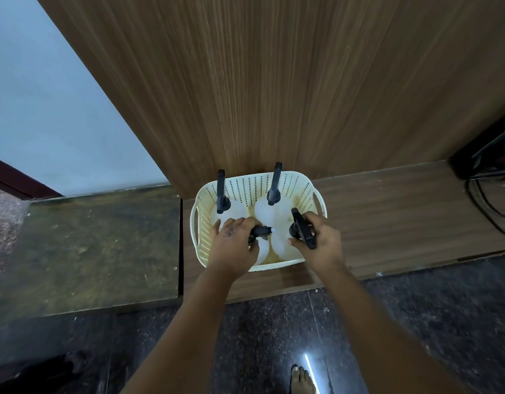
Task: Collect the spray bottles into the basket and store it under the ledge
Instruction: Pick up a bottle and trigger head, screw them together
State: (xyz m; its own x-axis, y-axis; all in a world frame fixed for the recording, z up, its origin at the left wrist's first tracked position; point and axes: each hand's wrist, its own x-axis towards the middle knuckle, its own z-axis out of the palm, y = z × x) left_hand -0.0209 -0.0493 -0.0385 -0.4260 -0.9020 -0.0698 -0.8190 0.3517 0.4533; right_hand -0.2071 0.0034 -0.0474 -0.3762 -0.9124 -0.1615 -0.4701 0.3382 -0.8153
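Head view looks down on a wood-grain panel [274, 81] rising beyond both hands, with a low wooden ledge [387, 211] running under them; on that ledge sits the cream perforated basket [260, 184], its side handles just outside either wrist; inside stand four white spray bottles with dark trigger heads, two at the far wall [275, 182] and two near; the left hand [234, 245] is closed over the near-left bottle's head [260, 231], the right hand [321, 241] is wrapped round the near-right trigger [301, 228]. Judging by look, the thin plastic basket will flex and feel top-heavy with upright bottles; how full they are I cannot tell; take it by both side handles, level, since triggers are slippery and may squirt if squeezed.
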